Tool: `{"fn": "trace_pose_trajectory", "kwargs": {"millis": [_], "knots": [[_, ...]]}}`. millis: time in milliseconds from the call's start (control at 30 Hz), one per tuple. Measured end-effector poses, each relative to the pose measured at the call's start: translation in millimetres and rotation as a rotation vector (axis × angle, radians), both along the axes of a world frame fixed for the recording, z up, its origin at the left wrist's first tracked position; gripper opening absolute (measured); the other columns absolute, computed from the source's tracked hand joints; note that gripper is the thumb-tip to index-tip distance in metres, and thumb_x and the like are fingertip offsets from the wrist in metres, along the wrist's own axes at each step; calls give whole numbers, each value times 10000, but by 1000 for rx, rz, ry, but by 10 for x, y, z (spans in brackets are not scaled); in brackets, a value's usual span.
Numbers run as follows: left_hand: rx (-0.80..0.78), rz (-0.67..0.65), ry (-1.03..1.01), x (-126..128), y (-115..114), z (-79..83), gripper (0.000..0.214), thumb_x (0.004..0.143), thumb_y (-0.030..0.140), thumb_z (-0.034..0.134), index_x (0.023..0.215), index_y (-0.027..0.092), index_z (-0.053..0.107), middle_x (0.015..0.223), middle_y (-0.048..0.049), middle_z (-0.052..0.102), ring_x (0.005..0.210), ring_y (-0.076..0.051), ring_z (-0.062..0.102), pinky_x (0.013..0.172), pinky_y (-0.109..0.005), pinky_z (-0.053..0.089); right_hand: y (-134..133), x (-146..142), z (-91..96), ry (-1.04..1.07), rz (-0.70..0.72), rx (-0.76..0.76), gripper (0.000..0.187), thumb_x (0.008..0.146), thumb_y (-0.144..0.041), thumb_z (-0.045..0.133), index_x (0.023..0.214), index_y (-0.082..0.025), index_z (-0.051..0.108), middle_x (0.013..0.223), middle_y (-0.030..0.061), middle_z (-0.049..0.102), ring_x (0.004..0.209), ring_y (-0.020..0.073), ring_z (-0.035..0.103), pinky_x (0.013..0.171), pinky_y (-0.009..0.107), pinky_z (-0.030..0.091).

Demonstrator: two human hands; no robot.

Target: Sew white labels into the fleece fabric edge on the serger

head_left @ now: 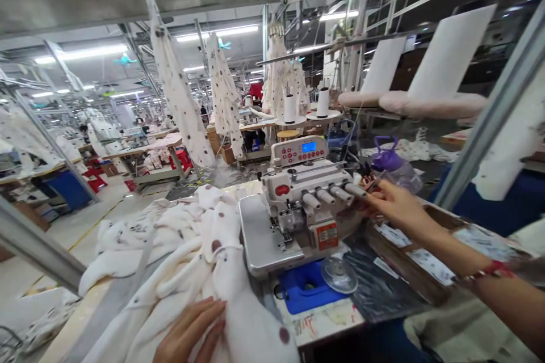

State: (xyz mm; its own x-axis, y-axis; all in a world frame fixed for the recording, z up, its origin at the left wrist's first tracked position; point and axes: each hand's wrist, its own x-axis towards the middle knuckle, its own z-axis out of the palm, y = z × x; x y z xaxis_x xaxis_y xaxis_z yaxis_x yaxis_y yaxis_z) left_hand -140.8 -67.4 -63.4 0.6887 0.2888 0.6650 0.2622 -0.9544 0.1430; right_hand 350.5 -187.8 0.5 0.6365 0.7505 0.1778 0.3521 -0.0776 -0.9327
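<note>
The left hand [189, 332] lies flat, fingers loosely spread, on the heap of white spotted fabric [200, 261] piled at the near left of the sewing machine [298, 204], apparently pinning the cloth so it doesn't slide off the table. The right hand [394, 204] reaches out past the machine's row of tension knobs [330, 195], fingers pinched together at the far right end. It may be nipping a thread or some small tool there, though the blur leaves that uncertain.
</note>
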Motion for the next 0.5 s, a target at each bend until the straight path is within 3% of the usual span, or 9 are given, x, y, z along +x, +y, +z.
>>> {"fn": "trace_pose_trajectory", "kwargs": {"millis": [67,167,233,400,500], "knots": [[-3,-42,31,67,-38,9,320,911,183,639,1226,244,646,1114,-36,759,1058,-157,725,933,-213,586,-13,27,-18,1,-3,-75,423,632,-609,789,762,-296,535,610,45,689,516,263,664,494,369,485],[-80,-36,-11,148,-86,-22,279,936,179,599,1203,244,649,1103,-45,747,1066,-152,714,923,-225,592,-114,44,-86,-16,-92,-215,450,567,-510,917,531,-244,556,428,53,593,306,206,523,349,285,324],[-121,-17,-50,156,-113,-31,253,947,198,594,1188,252,650,1073,-37,745,1021,-139,718,902,-212,590,-212,36,-190,30,-163,-272,477,593,-518,924,467,-215,578,402,72,580,273,204,492,319,277,291],[-122,139,-122,172,-140,100,210,958,259,596,1159,290,649,1043,-13,730,986,-135,702,809,-199,590,-300,111,-398,368,-340,-142,445,974,-490,582,637,-209,655,621,99,707,515,217,659,462,314,506],[-148,246,-111,310,-50,165,349,967,346,568,1315,320,575,1318,-39,647,1198,-188,642,951,-304,585,-158,175,-324,508,-366,42,418,1095,-404,385,820,-200,624,770,43,703,652,144,669,564,249,542]]}}
